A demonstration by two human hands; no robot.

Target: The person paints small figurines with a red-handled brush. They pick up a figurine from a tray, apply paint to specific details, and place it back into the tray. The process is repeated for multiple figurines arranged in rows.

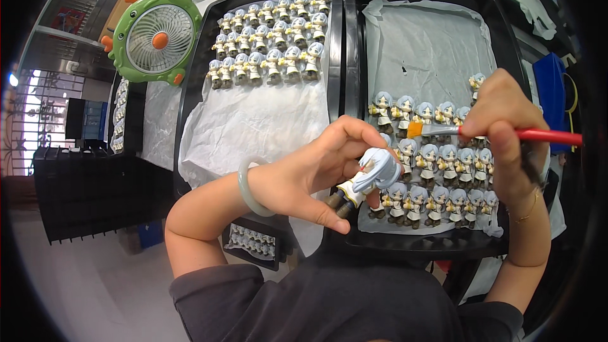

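Observation:
My left hand (323, 174) is closed around a small figurine (375, 174) with pale blue hair, a white outfit and dark boots, tilted with its head up to the right. In my right hand (503, 126) is a flat paintbrush (548, 136) with a red handle and orange bristles. The bristles point left, a little above and to the right of the figurine's head, apart from it. A black, slender item hangs by the right palm; I cannot make out what it is. Below both hands lies the right black tray (430, 248), holding rows of similar figurines (437, 202) on white paper.
The left black tray (337, 44) holds three rows of figurines (272, 31) at its far end, on crumpled white paper (253, 120). A green fan (160, 38) stands at its far left. Another tray of figurines (250, 242) sits lower down, below my left forearm. A blue bin (550, 98) is at the right.

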